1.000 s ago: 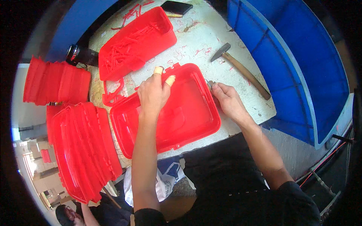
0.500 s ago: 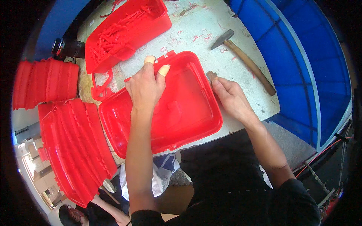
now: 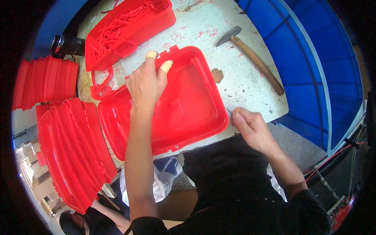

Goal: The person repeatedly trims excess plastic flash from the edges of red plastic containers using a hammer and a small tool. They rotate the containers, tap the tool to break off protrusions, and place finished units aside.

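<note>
Pale table [image 3: 250,88] with red tray [image 3: 192,102], bin [image 3: 154,29], hammer [image 3: 256,60]

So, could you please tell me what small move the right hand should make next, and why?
I would probably ease the right hand around the near right corner of the red tray: it sits beside the right edge, just short of that corner, while the left hand grips the far edge. The thin pale object it seems to pinch is mostly hidden.

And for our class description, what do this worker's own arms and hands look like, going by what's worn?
Short black sleeves leave both forearms bare. The left hand has pale yellow covers on the thumb and one finger. The right hand shows no glove.
</note>
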A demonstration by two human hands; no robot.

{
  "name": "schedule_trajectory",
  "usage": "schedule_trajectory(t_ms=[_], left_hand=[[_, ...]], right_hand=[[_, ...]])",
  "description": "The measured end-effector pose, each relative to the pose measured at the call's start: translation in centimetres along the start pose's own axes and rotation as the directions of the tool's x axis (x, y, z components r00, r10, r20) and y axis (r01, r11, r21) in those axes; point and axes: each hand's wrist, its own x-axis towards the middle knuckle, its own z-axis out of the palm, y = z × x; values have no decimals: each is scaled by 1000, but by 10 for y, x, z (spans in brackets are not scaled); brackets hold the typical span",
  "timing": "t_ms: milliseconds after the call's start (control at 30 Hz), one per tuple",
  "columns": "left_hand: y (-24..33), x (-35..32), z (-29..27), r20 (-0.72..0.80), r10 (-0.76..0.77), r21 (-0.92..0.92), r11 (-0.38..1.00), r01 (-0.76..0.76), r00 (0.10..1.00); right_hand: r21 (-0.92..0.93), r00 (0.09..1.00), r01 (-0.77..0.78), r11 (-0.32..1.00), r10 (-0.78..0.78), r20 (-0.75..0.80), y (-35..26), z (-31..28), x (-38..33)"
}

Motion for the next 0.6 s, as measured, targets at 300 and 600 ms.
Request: schedule_trajectory(t_ms=[300,600], left_hand=[[0,0,-2,57,-55,-68,996,59,997],[-6,1,-4,78,-12,-143,989,23,997]], right_hand=[[-142,980,98,985,-120,-160,-35,-27,20],[-150,955,-79,985,32,-294,-36,-8,84]])
